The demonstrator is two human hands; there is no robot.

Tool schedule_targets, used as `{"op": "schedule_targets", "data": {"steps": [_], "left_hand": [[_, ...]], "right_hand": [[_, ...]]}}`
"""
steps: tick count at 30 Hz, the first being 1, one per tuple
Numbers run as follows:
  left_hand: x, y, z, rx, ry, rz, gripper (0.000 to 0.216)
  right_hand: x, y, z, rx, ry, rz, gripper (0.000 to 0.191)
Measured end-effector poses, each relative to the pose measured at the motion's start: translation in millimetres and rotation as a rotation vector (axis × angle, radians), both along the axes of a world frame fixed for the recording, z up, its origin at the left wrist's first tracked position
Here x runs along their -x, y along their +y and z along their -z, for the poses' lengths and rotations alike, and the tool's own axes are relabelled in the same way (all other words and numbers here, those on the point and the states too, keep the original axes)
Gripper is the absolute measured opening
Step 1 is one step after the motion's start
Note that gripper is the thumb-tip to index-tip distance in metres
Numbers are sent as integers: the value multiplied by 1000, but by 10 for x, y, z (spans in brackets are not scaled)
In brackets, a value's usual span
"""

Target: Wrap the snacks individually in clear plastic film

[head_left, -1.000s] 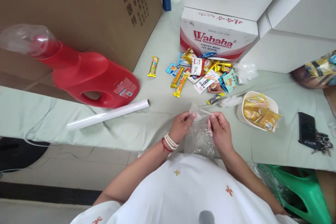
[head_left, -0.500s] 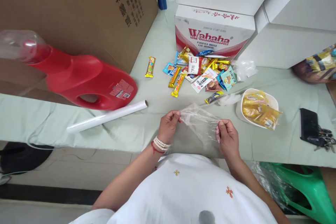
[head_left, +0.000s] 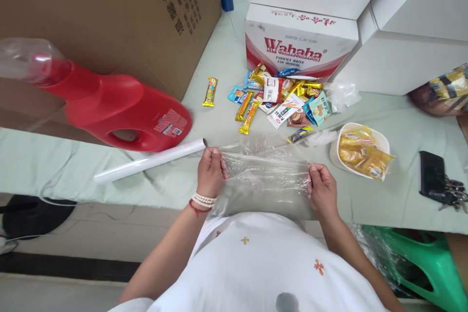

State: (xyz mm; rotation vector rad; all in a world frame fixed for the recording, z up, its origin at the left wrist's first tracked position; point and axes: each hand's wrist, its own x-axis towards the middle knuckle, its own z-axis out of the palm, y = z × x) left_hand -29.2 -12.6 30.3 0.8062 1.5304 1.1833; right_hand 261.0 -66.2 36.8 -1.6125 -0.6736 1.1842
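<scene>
A sheet of clear plastic film is stretched between my two hands, over the near edge of the table. My left hand pinches its left side, and my right hand grips its right side. Whether it is a bag or a single sheet, I cannot tell. Just left of my left hand lies a white roll with an open end. Beyond the film, small wrapped snacks are heaped together. To the right of my right hand is a white tub holding yellow-wrapped snacks.
A big red detergent bottle lies at the left before a large cardboard box. A Wahaha carton stands behind the snacks. One yellow snack bar lies apart. A black phone and keys are at right.
My left hand has moved left, away from my right hand, and the plastic film is spread wider between them. My right hand has hardly moved. The snacks and tub stay put.
</scene>
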Motion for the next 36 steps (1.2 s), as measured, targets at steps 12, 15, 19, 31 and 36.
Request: {"op": "schedule_targets", "data": {"steps": [12,15,19,31,36], "left_hand": [[-85,-9,-69,-678,1098,698,21],[34,38,31,-632,960,1034,29],[250,54,166,-527,754,1028,19],[-79,-62,255,-478,1126,853,43],[50,-82,234,-474,1154,947,55]], "right_hand": [[-81,77,262,-24,-508,-188,41],[-187,43,264,-5,-608,-139,43],[-376,-89,252,53,-775,-208,47],[-367,1455,-917,-201,-1524,-978,38],[133,2370,-552,-174,-1566,-1365,63]]}}
